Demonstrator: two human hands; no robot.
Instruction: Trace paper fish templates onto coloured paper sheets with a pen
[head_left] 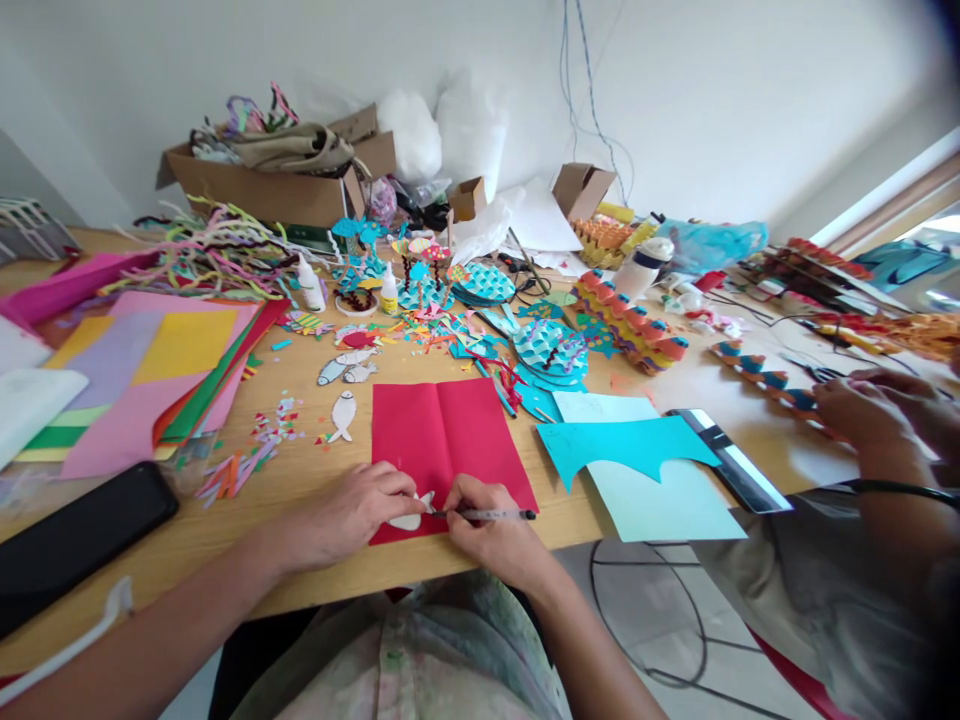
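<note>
A creased red sheet of paper (442,430) lies at the table's front edge. On its lower left part rests a small white fish cutout (409,520), pressed down by the fingers of my left hand (356,515). My right hand (487,525) grips a slim pen (502,515), its tip at the tail end of the cutout. Another white fish cutout (343,416) lies left of the red sheet, and grey and blue fish shapes (334,367) are above it.
Coloured paper sheets (142,370) and a black phone (82,540) lie left. Right are a turquoise paper piece (630,447), a pale green sheet (667,500) and a co-worker's hands (870,410). Glue bottles (310,284), scraps and a cardboard box (262,190) stand behind.
</note>
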